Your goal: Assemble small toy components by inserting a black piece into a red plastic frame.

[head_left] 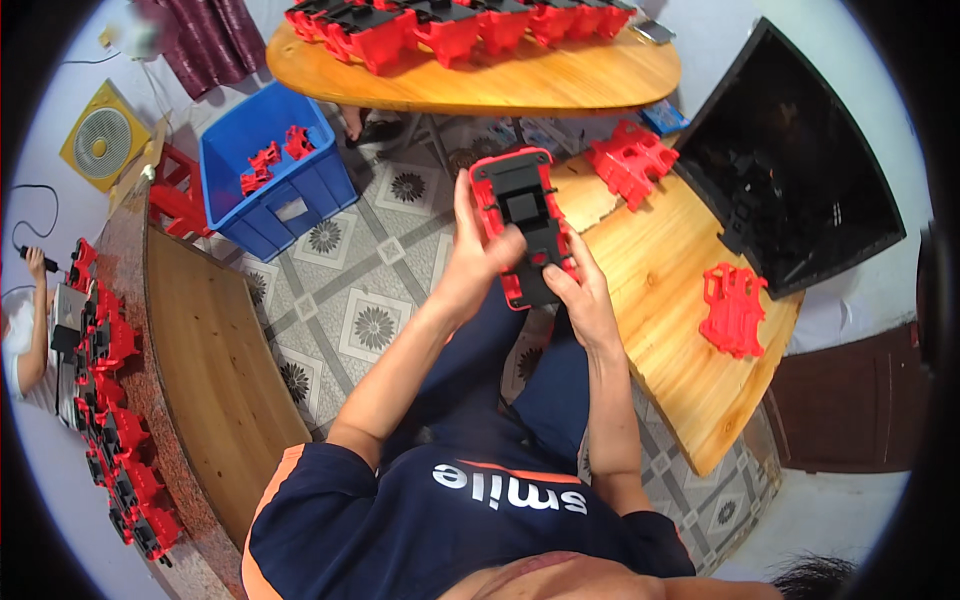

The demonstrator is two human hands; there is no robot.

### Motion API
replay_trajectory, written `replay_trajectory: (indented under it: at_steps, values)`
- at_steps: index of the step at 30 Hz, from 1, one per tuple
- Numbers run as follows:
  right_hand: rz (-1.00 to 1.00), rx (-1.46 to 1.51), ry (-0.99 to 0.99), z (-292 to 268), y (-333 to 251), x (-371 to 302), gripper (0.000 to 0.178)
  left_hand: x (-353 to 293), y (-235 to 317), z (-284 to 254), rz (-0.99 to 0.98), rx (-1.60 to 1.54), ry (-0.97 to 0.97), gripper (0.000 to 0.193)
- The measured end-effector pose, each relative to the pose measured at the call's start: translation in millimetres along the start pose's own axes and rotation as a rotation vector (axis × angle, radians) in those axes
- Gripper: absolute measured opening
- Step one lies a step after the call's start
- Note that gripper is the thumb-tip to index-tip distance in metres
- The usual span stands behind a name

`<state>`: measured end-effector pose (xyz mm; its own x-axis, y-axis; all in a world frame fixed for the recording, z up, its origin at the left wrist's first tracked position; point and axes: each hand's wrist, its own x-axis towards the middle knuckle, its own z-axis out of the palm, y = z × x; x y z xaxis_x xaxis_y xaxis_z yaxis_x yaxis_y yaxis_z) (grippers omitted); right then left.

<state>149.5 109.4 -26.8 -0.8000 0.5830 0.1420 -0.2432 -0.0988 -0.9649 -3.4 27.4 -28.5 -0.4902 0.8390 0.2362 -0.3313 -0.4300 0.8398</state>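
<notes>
In front of me I hold a red plastic shell with a black plate [522,207] fitted in it, tilted upright above my lap. My left hand [480,250] grips its left side, with the thumb lying across the black plate. On the lower right side, my right hand [583,292] is closed around the edge, its thumb pressing the black part near the bottom. Just beyond it, on the wooden table to my right, lies a bare red plastic frame [632,162]. A second red frame [733,311] rests nearer to me on that table.
A black bin [830,150] of black parts [745,205] tips toward the right table [650,290]. Red-and-black assemblies [445,28] line the far table [480,92]; more [120,430] sit on the left counter. A blue crate [275,215] holds red pieces. Another person's hand [36,262] grips a tool.
</notes>
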Motion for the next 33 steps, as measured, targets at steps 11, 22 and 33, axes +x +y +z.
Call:
replay_trajectory:
  at_steps: [11,22,33]
  values:
    - [-0.189,0.151,-0.029,16.1,-17.1,20.0,0.079,-20.8,28.4,-11.1,0.495,0.803,-0.080,0.123]
    - [-0.282,0.090,-0.259,65.9,-15.2,60.1,0.086,-52.2,198.9,-91.0,0.774,0.198,0.866,0.083]
    - [0.110,-0.543,-0.267,46.0,50.6,24.1,0.036,-43.7,368.9,-446.1,0.661,0.398,1.853,0.122]
